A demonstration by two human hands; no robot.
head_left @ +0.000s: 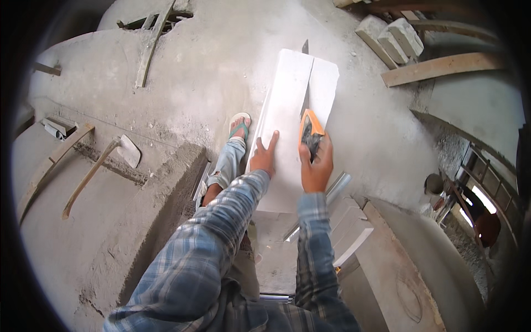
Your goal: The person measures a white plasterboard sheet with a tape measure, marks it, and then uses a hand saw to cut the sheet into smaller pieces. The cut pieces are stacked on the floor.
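Note:
A long white lightweight block (pixel 289 88) lies in front of me, its far end pointing away. My right hand (pixel 317 167) is wrapped round the orange and black handle of a hand saw (pixel 306 104). The saw's blade sits in a lengthwise cut in the block, and its tip sticks out past the far end. Flat on the block's left side rests my left hand (pixel 263 155), fingers spread, pressing on its surface. My left foot (pixel 240 125), in a sandal, stands beside the block's left edge.
A hoe (pixel 99 166) lies on the left ledge. Wooden planks (pixel 442 69) and several pale blocks (pixel 398 40) are at the far right. Near my right forearm are a metal channel (pixel 337 188) and white block pieces (pixel 349 227). A rough concrete kerb (pixel 160 216) runs along my left.

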